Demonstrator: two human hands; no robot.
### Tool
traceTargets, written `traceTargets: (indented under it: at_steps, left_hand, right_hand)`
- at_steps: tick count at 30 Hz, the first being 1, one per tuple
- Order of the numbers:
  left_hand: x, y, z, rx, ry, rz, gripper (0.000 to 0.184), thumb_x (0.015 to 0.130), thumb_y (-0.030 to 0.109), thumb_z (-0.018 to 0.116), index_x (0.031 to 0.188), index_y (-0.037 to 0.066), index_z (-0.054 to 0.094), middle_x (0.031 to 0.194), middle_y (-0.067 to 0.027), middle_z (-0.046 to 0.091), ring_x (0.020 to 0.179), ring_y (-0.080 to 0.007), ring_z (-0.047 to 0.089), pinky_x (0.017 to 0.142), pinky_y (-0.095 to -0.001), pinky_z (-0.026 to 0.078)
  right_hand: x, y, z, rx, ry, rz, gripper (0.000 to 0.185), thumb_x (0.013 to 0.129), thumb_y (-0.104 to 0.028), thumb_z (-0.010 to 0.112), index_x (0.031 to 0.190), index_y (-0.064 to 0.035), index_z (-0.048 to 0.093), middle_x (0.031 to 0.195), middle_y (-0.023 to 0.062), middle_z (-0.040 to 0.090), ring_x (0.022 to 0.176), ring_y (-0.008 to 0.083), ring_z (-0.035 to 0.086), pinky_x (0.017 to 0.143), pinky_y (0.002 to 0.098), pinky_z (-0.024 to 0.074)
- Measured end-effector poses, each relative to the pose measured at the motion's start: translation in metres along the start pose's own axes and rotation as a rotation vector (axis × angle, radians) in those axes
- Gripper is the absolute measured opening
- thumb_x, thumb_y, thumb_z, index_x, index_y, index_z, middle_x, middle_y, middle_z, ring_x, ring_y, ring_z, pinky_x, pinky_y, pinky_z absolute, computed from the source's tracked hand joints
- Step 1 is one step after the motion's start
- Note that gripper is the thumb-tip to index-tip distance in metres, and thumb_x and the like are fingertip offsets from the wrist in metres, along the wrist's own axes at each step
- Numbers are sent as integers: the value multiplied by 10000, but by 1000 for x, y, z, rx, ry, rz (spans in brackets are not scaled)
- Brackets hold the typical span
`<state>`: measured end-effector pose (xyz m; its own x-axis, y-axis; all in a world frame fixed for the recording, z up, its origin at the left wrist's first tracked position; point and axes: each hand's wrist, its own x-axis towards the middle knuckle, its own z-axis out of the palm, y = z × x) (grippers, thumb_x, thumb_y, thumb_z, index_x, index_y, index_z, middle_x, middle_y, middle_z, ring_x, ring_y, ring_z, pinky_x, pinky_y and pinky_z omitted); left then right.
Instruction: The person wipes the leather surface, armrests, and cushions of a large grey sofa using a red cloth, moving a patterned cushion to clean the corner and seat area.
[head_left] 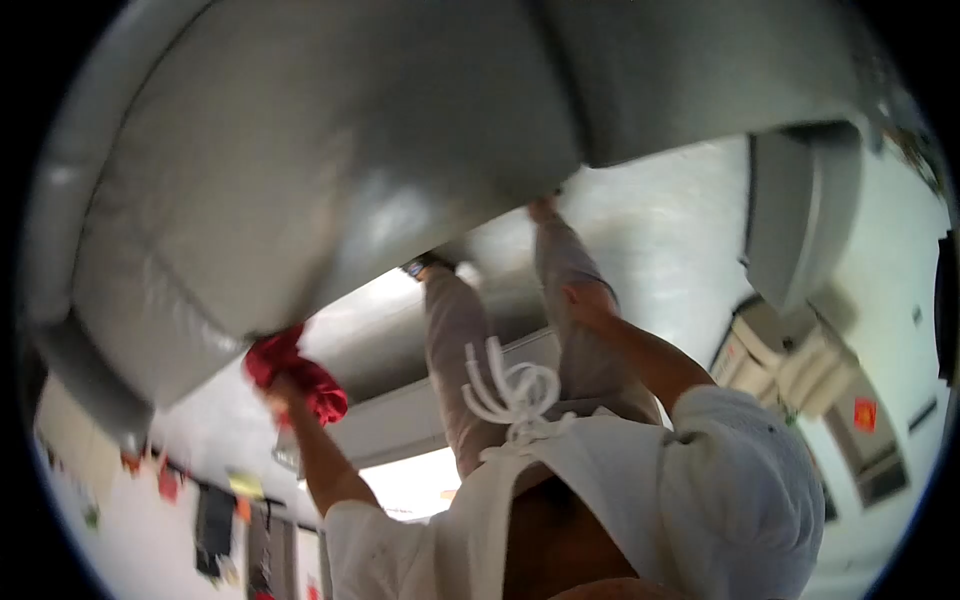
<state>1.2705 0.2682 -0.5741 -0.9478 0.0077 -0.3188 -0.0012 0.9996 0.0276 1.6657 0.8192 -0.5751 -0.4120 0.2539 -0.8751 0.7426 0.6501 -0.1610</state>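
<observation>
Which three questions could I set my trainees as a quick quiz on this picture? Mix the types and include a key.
1. Multiple choice: which hand holds the red cloth by the edge of the grey sofa?
A) right
B) left
C) both

2. True or false: the right hand lies on the grey sofa.

3. Fill the gap: a white ____ shows at the waist of the pale trousers.

Key:
1. B, the left hand, though it is blurred.
2. False: it is at the right leg of the pale trousers.
3. drawstring
</observation>
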Motion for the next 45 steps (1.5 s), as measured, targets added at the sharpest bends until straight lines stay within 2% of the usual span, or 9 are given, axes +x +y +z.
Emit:
traceTargets:
  at_steps: [4, 11, 21, 24, 28, 31, 33, 37, 45]
  left_hand:
    - [46, 4, 23, 0, -61, -260, 477, 794, 121, 539, 1268, 108, 483, 1307, -131, 484, 1160, -317, 482, 977, -414, 407]
    - [18, 177, 120, -607, -368, -115, 464, 837, 129, 486, 1297, 76, 446, 1321, -131, 473, 1179, -302, 472, 992, -409, 398]
    - [-168, 684, 172, -1674, -1894, -751, 453, 899, 141, 410, 1338, 29, 392, 1341, -133, 457, 1206, -279, 458, 1014, -401, 385]
    - [-215, 742, 178, -1542, -1509, -710, 446, 942, 190, 358, 1351, 12, 373, 1376, -133, 421, 1222, -284, 449, 1033, -415, 377]
    - [-209, 753, 126, -1410, -1665, -406, 467, 886, 102, 444, 1344, 31, 386, 1353, -120, 445, 1194, -259, 482, 1019, -400, 407]
    - [-200, 742, 79, -888, -1441, -451, 556, 799, 10, 547, 1333, 32, 393, 1313, -105, 485, 1172, -226, 500, 991, -354, 430]
    - [-205, 714, 91, -1066, -1519, -172, 602, 768, 26, 604, 1331, 27, 391, 1282, -100, 511, 1161, -227, 502, 990, -345, 411]
    - [-225, 752, 52, -948, -956, 553, 603, 779, 112, 653, 1323, 46, 401, 1293, -119, 496, 1168, -244, 488, 1008, -350, 367]
    - [-130, 783, -1, -1041, -757, 689, 603, 746, 242, 699, 1247, 26, 441, 1198, -166, 553, 1110, -306, 537, 929, -378, 431]
  right_hand:
    - [-3, -6, 11, 52, 247, -97, 230, 834, -273, 487, 907, -127, 649, 883, 169, 643, 850, 350, 604, 768, 480, 455]
    - [-12, -6, 22, 105, 276, 32, 151, 754, -225, 522, 790, -151, 648, 747, 113, 642, 780, 326, 606, 723, 488, 437]
    - [-13, 34, -35, 464, 181, 74, 135, 719, -187, 546, 777, -110, 641, 818, 138, 638, 803, 335, 604, 754, 453, 440]
    - [-13, 50, -49, 565, 137, 68, 170, 728, -190, 550, 829, -112, 662, 869, 152, 643, 852, 355, 594, 783, 442, 447]
    - [-15, 92, -106, 920, 95, 130, 269, 765, -187, 571, 1016, -116, 635, 996, 114, 644, 1004, 308, 577, 878, 422, 444]
    - [-14, 109, -175, 1142, 658, 148, 470, 826, -217, 598, 1269, -110, 482, 1194, 108, 568, 1152, 238, 512, 968, 402, 412]
    - [29, 134, -135, 2319, 654, -207, 647, 849, -222, 628, 1391, -83, 305, 1346, 132, 432, 1242, 227, 422, 1018, 388, 379]
    - [29, 137, -281, 1813, 510, -84, 685, 851, -169, 626, 1418, -56, 259, 1400, 148, 364, 1260, 259, 399, 1032, 356, 347]
    - [69, 69, -447, 916, 680, -518, 665, 679, -109, 687, 1292, -76, 432, 1299, 143, 475, 1195, 290, 463, 1022, 380, 364]
